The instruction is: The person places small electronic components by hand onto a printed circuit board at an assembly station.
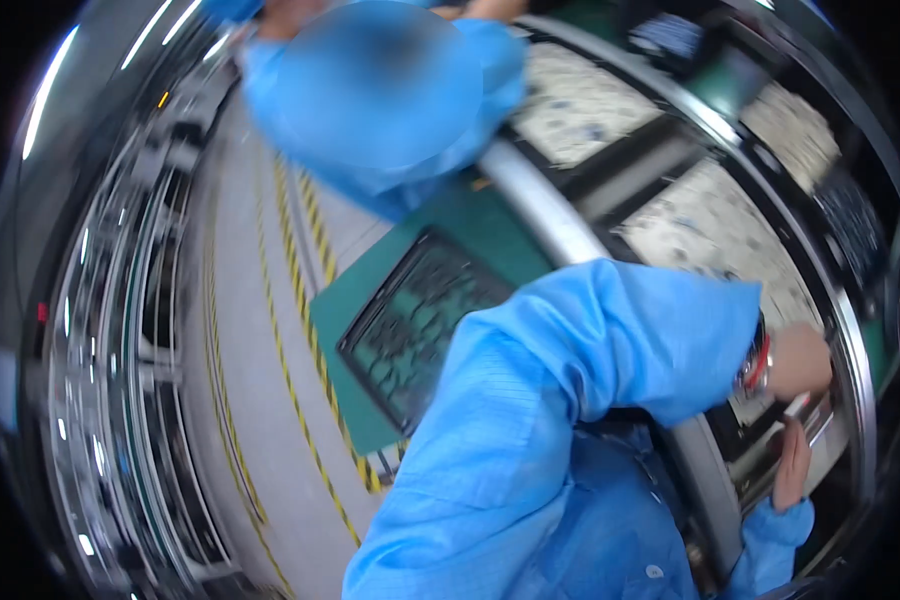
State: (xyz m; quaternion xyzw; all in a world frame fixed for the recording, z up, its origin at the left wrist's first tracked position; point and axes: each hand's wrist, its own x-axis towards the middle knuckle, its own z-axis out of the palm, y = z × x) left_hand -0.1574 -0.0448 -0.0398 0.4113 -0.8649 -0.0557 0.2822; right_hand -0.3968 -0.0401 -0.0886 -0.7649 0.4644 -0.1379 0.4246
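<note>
A small slim white piece with a red tip (799,403) sits at the far right of the view, pinched at the fingertips of the left hand (800,362), low over the metal conveyor rail (838,330) where a pale circuit panel (705,225) lies. The piece is too small and blurred to name more closely; its long axis appears to run slantwise, upper right to lower left, the red end pointing down toward the right hand (792,463). The left hand is closed around it in a light pinch, a red band at the wrist. The right hand, just below and near it, is held flat and partly open, fingers together, with nothing visibly in its grasp.

By the look of it, the work calls for keeping the pinch close to the tip, steadying the wrist against the rail, and letting the lower hand brace the work rather than crowd it.

Both arms wear blue cleanroom sleeves (610,340). Left of them a dark component tray (420,325) rests on a green table (490,225); beyond, a co-worker in blue (390,90) and a floor with yellow-black striping (290,370).
</note>
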